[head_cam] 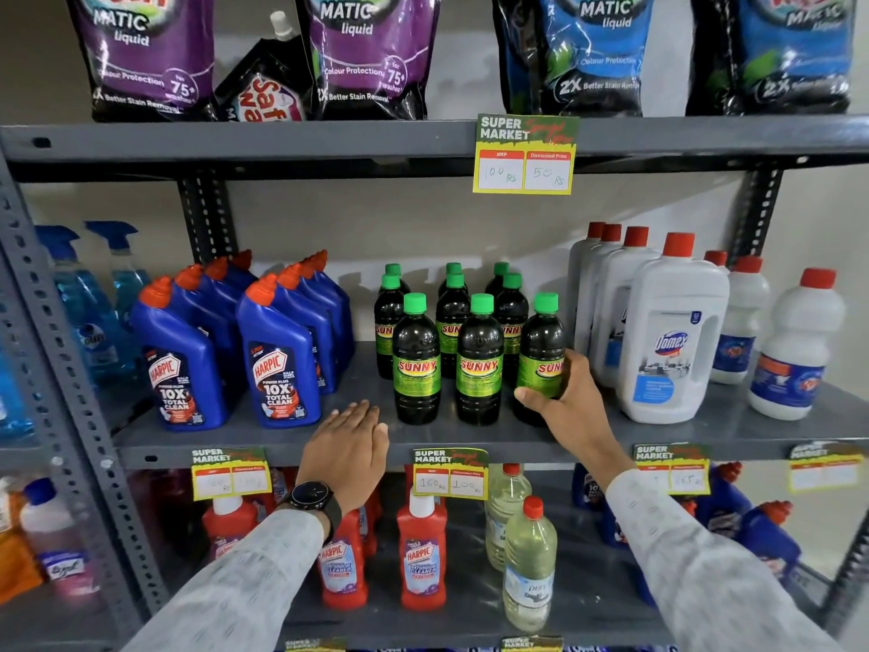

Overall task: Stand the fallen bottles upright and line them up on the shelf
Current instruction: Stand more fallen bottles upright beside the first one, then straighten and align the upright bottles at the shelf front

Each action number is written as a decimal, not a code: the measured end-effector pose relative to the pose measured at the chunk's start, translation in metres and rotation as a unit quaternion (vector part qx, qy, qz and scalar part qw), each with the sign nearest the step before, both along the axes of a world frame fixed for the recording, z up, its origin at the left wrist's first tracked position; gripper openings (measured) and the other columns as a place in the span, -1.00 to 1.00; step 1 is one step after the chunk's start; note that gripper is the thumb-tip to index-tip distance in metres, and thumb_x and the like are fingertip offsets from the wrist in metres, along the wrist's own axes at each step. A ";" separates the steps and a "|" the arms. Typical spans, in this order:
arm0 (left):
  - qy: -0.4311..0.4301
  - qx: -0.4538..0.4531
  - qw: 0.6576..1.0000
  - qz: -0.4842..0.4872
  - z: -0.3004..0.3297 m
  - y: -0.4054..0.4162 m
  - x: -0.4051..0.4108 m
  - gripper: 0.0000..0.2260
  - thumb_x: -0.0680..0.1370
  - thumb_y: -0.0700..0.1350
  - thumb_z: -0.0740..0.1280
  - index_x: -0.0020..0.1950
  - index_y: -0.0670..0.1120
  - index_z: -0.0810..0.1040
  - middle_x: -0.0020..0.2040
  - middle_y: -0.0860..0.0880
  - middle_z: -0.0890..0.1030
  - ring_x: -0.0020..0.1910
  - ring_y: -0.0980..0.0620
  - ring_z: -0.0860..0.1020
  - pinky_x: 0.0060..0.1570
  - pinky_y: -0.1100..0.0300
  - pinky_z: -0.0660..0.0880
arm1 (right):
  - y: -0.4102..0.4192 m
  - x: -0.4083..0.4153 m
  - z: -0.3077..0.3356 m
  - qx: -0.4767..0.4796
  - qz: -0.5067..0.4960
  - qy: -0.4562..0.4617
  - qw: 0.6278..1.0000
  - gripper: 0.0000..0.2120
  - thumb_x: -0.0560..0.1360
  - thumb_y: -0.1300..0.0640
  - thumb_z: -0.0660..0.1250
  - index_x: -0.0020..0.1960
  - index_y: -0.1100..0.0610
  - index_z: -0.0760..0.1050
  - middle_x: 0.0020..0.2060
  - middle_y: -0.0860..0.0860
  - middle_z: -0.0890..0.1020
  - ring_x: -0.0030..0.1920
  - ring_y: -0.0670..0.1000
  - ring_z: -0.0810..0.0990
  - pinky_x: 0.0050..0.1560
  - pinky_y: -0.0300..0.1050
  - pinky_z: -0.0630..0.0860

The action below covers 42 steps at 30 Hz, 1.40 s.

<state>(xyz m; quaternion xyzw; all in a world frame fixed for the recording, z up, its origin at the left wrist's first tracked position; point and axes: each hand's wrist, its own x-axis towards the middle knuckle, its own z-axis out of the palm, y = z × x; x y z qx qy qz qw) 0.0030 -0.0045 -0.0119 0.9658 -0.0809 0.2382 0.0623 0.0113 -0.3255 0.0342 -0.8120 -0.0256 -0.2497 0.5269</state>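
Grey metal shelf (263,440) is carrying nine upright green-capped "SUNNY" bottles (478,364) in three rows of three. At three o'clock, the right hand (566,397) is wrapping its fingers round the front-right SUNNY bottle (541,355). At seven o'clock, the left hand (350,444) is lying flat, fingers together, on the shelf edge beside blue "HARPIC" bottles (277,360).
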 end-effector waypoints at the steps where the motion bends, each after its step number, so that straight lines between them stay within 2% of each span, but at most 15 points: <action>1: 0.001 0.001 1.000 0.000 0.000 0.000 0.000 -0.33 0.61 0.16 -0.22 0.48 -0.11 0.44 0.48 -0.09 0.46 0.48 -0.02 0.38 0.52 0.03 0.20 | -0.001 -0.001 0.000 -0.002 0.005 0.006 1.000 -0.17 0.43 0.16 0.61 0.57 0.11 0.24 0.26 -0.06 0.54 0.23 -0.05 0.53 0.23 -0.16 0.40; 3: 0.002 -0.001 1.000 0.000 0.000 0.000 0.000 -0.32 0.60 0.17 -0.24 0.49 -0.10 0.42 0.50 -0.08 0.44 0.49 -0.01 0.37 0.53 0.04 0.18 | -0.003 -0.002 -0.002 -0.012 0.015 0.021 1.000 -0.17 0.47 0.19 0.57 0.61 0.08 0.22 0.29 -0.08 0.54 0.25 -0.08 0.50 0.26 -0.17 0.36; 6: -0.001 -0.003 1.000 -0.002 -0.001 0.000 0.001 -0.32 0.60 0.17 -0.23 0.48 -0.10 0.43 0.49 -0.08 0.44 0.49 -0.01 0.37 0.53 0.04 0.18 | -0.003 -0.003 -0.003 -0.027 -0.004 0.016 1.000 -0.24 0.46 0.15 0.59 0.55 0.10 0.30 0.29 -0.02 0.59 0.22 -0.07 0.52 0.22 -0.16 0.40; 11: -0.007 -0.006 1.000 -0.002 -0.002 0.000 0.001 -0.33 0.61 0.16 -0.22 0.47 -0.10 0.45 0.48 -0.09 0.46 0.48 -0.02 0.38 0.52 0.03 0.20 | 0.002 -0.004 -0.003 -0.018 -0.049 0.002 0.999 -0.18 0.36 0.05 0.67 0.48 0.07 0.33 0.24 -0.06 0.58 0.20 -0.02 0.57 0.28 0.01 0.53; 14: -0.006 -0.005 1.000 -0.002 -0.001 0.000 0.001 -0.33 0.61 0.16 -0.22 0.48 -0.10 0.43 0.49 -0.09 0.45 0.49 -0.02 0.37 0.52 0.03 0.20 | 0.004 -0.004 -0.006 -0.033 -0.058 0.002 0.998 -0.15 0.34 0.00 0.67 0.50 0.03 0.32 0.30 -0.04 0.58 0.27 0.00 0.57 0.30 0.02 0.52; 20: -0.008 -0.010 1.000 -0.006 -0.001 0.000 0.000 -0.33 0.61 0.16 -0.22 0.48 -0.10 0.43 0.49 -0.09 0.44 0.49 -0.02 0.37 0.52 0.04 0.19 | 0.007 -0.007 -0.005 -0.038 -0.091 0.007 0.995 -0.20 0.33 -0.01 0.67 0.44 0.04 0.36 0.24 -0.05 0.62 0.25 0.03 0.60 0.28 0.09 0.54; 24: 0.000 -0.027 1.000 -0.010 0.003 -0.001 -0.002 -0.30 0.58 0.18 -0.24 0.50 -0.10 0.40 0.51 -0.08 0.42 0.51 -0.01 0.35 0.53 0.05 0.16 | 0.013 -0.016 -0.006 -0.072 -0.119 -0.012 0.990 -0.12 0.36 -0.06 0.65 0.53 0.05 0.28 0.38 0.03 0.50 0.42 0.09 0.46 0.38 0.16 0.45; 26: 0.018 -0.082 0.996 -0.004 0.010 -0.004 -0.005 -0.36 0.60 0.20 -0.13 0.53 -0.07 0.36 0.53 -0.08 0.40 0.49 -0.04 0.36 0.50 0.03 0.23 | 0.021 -0.028 -0.006 -0.093 -0.162 -0.077 0.979 -0.22 0.44 -0.03 0.59 0.53 0.08 0.29 0.35 0.06 0.48 0.36 0.11 0.47 0.33 0.12 0.47; 28: 0.008 -0.183 0.983 0.008 0.021 -0.010 -0.006 -0.49 0.64 0.17 0.10 0.54 -0.01 0.34 0.46 -0.08 0.49 0.37 -0.10 0.49 0.31 -0.03 0.45 | 0.038 -0.040 -0.005 -0.112 -0.170 -0.127 0.971 -0.40 0.51 0.04 0.54 0.45 0.10 0.38 0.21 0.02 0.52 0.19 0.06 0.54 0.21 0.09 0.53; 30: -0.016 -0.272 0.962 -0.002 0.031 -0.022 -0.006 -0.44 0.59 0.20 0.24 0.54 0.04 0.33 0.39 -0.08 0.55 0.28 -0.07 0.55 0.18 -0.05 0.53 | 0.059 -0.045 -0.005 -0.125 -0.138 -0.097 0.978 -0.43 0.53 0.02 0.51 0.46 0.10 0.40 0.18 -0.02 0.55 0.13 -0.02 0.56 0.18 0.11 0.56; 32: -0.007 -0.333 0.943 -0.020 0.039 -0.034 -0.003 -0.28 0.48 0.25 0.38 0.56 0.04 0.27 0.44 -0.05 0.50 0.35 -0.06 0.50 0.27 -0.07 0.49 | 0.078 -0.044 -0.007 -0.122 -0.103 -0.050 0.986 -0.32 0.54 -0.04 0.49 0.55 0.10 0.31 0.31 -0.01 0.56 0.26 0.00 0.57 0.30 0.13 0.53; 35: 0.012 -0.368 0.929 -0.036 0.047 -0.049 0.003 -0.18 0.34 0.24 0.52 0.51 0.05 0.28 0.38 0.01 0.55 0.32 -0.03 0.52 0.26 0.01 0.47 | 0.096 -0.038 -0.008 -0.137 -0.087 -0.001 0.987 -0.15 0.55 -0.06 0.48 0.65 0.17 0.11 0.51 0.09 0.42 0.50 0.10 0.41 0.45 0.10 0.35; 37: 0.018 -0.373 0.927 -0.039 0.048 -0.054 0.006 -0.23 0.33 0.20 0.57 0.46 0.05 0.35 0.29 0.02 0.61 0.25 -0.04 0.56 0.19 0.05 0.49 | 0.102 -0.031 -0.007 -0.127 -0.089 0.020 0.988 -0.09 0.53 -0.05 0.50 0.67 0.19 0.06 0.52 0.12 0.40 0.50 0.15 0.40 0.43 0.07 0.35; 40: 0.032 -0.391 0.919 -0.037 0.046 -0.053 0.011 -0.25 0.34 0.16 0.58 0.45 0.04 0.38 0.27 0.01 0.63 0.25 -0.04 0.56 0.20 0.06 0.49 | 0.105 -0.018 -0.008 -0.099 -0.101 0.021 0.990 -0.21 0.47 -0.01 0.57 0.54 0.16 0.25 0.34 0.10 0.56 0.34 0.17 0.55 0.21 0.01 0.45; 42: 0.034 -0.393 0.918 -0.042 0.044 -0.050 0.013 -0.24 0.34 0.16 0.58 0.46 0.04 0.37 0.29 0.01 0.62 0.26 -0.02 0.56 0.21 0.07 0.48 | 0.106 -0.013 -0.008 -0.087 -0.106 0.022 0.990 -0.35 0.44 0.02 0.59 0.40 0.11 0.35 0.21 0.04 0.63 0.23 0.14 0.61 0.06 -0.10 0.40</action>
